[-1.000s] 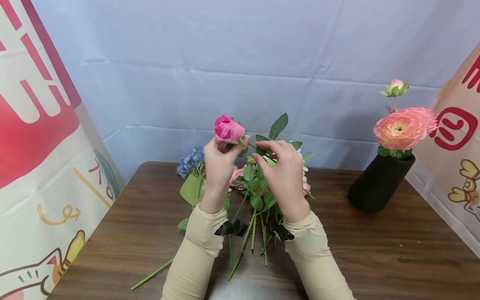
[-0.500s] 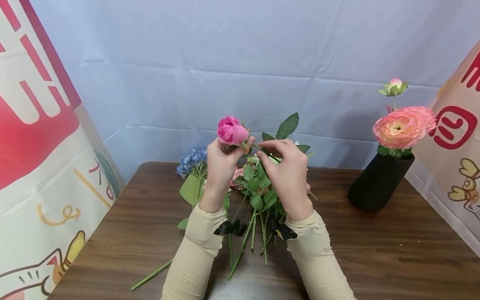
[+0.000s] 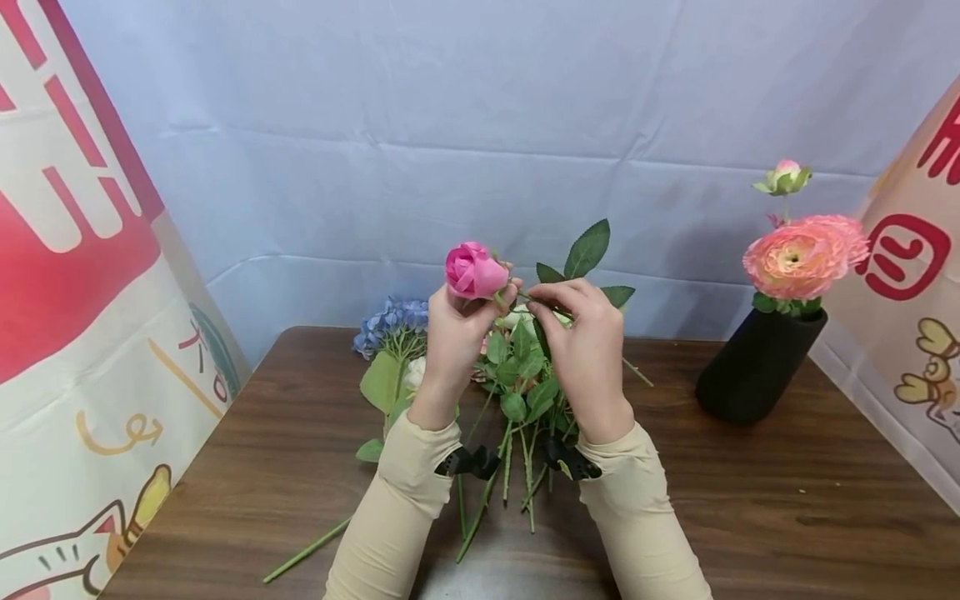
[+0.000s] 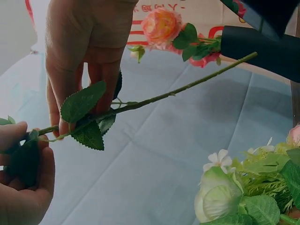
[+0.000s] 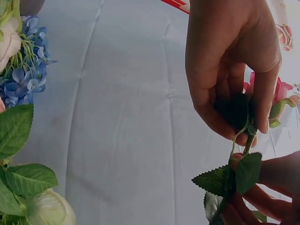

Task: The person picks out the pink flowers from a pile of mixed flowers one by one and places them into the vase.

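Note:
A pink rose (image 3: 475, 271) is held up over the table, its head to the left and its long green stem (image 4: 183, 89) slanting away to the right. My left hand (image 3: 452, 346) grips the stem just beneath the bloom. Close beside it, my right hand (image 3: 588, 354) pinches the stem between thumb and fingers where the serrated leaves (image 4: 84, 101) grow out. In the right wrist view a thin green strand runs between the two sets of fingers, and dark leaves are bunched inside the left hand (image 5: 229, 56).
Under the hands lie several loose stems (image 3: 491, 508) with leaves, a blue hydrangea (image 3: 390, 325) and a white-green bloom (image 4: 218, 194). A black vase (image 3: 757, 367) with coral ranunculus (image 3: 806, 257) stands at the right of the wooden table (image 3: 247, 467). A pale blue cloth (image 3: 480, 100) hangs behind.
Both hands have shifted a little to the right with the rose, keeping their grip. The rose head has come slightly lower. The vase and table flowers stay put.

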Motion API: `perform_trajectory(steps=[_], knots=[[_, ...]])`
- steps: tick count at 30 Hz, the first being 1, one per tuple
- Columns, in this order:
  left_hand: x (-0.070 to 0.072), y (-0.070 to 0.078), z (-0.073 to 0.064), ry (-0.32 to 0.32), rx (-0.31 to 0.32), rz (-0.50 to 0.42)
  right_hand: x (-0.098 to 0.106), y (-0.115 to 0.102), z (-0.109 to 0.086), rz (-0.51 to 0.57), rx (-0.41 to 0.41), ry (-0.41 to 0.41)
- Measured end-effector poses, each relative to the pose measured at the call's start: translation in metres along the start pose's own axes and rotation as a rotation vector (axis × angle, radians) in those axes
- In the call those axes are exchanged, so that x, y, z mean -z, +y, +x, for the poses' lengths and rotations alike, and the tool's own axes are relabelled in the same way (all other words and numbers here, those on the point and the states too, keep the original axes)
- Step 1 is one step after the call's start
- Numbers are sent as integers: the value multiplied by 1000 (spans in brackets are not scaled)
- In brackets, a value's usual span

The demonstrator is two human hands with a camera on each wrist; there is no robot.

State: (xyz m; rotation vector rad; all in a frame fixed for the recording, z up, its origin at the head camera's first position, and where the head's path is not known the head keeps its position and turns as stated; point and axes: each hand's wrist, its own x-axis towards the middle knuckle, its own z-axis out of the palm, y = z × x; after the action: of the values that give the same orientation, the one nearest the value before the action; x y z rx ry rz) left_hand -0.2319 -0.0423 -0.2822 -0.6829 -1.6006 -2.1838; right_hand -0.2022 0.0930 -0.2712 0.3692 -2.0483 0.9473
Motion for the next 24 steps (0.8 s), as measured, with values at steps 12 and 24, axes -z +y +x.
perform_trajectory(steps=[12, 24], knots=[[5, -5, 0, -29, 132, 178, 8, 7, 6, 26, 4, 96], [43, -29, -7, 64, 204, 476, 32, 18, 14, 31, -1, 281]])
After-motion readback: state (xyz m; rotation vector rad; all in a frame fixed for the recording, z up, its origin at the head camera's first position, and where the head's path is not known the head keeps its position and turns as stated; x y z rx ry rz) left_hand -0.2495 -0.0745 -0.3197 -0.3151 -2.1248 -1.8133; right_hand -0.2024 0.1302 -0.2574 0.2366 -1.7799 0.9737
